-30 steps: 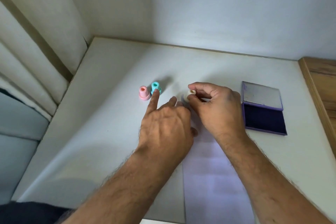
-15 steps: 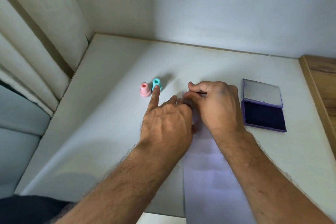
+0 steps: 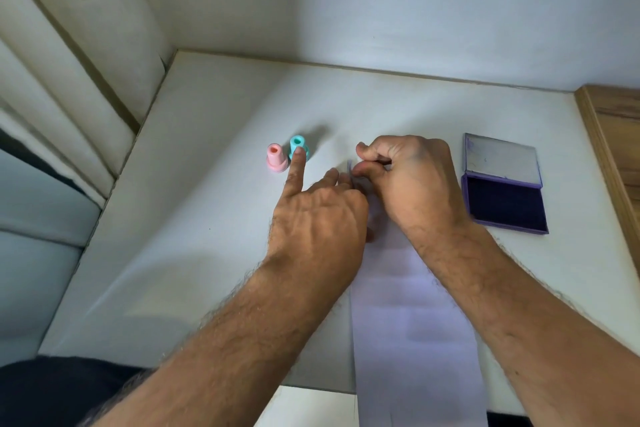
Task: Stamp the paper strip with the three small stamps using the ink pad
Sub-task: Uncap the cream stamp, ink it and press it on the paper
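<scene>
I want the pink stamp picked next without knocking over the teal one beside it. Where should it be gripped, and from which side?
Probably pinch the pink stamp by its narrow upper neck, coming from above and from its left. It stands upright on a wider base, so the neck suits a two-finger pinch. The teal stamp stands close on its right, with the left hand forefinger across it, so the left side is freer.

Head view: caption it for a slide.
Right hand pressing onto the paper strip, left hand steadying; open ink pad beside.

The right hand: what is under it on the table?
The far end of the paper strip runs under the right hand. Whether its closed grip holds a stamp cannot be seen.
</scene>
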